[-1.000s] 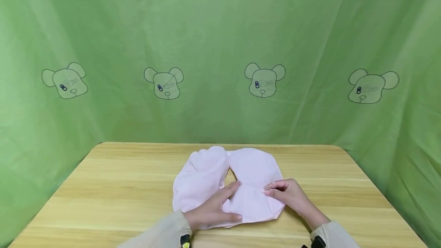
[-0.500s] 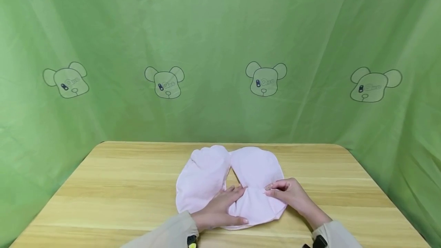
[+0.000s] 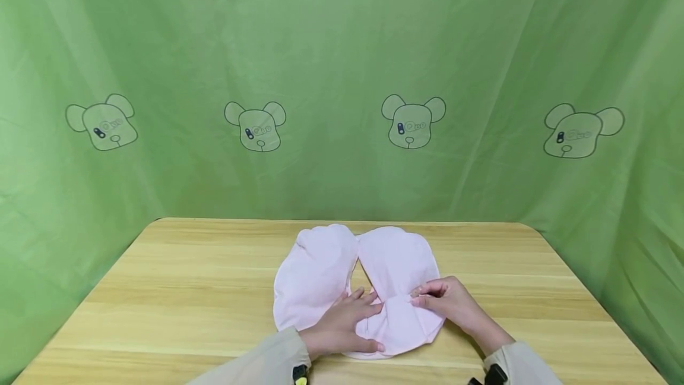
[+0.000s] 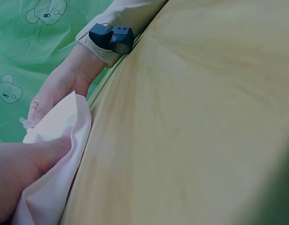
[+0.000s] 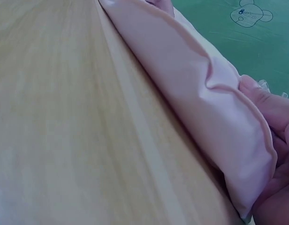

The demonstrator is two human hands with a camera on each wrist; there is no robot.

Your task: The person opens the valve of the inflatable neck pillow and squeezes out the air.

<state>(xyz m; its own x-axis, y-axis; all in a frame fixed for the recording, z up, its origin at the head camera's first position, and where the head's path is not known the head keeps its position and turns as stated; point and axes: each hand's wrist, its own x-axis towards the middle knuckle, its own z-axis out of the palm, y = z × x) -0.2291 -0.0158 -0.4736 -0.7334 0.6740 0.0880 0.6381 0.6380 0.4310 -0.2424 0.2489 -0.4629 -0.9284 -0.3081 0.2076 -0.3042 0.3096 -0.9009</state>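
Observation:
A flattened pale pink U-shaped neck pillow lies near the middle of the wooden table, its two lobes nearly meeting at the far side around a narrow gap. My left hand rests across the near part of it with fingers spread, pressing the right lobe beside the gap. In the left wrist view its thumb lies on the pink fabric. My right hand pinches the right lobe, where a small clear plastic piece, valve-like in look, shows by the thumb. The lobe's near edge stands up in folds in the wrist views.
The light wooden table has rounded far corners. Behind and at both sides hangs a green curtain printed with bear-head outlines. A dark device is strapped over the right sleeve's cuff.
My left hand has slid a little to the right over the pillow and its fingers have spread. The fabric between the hands has creased. My right hand keeps its place.

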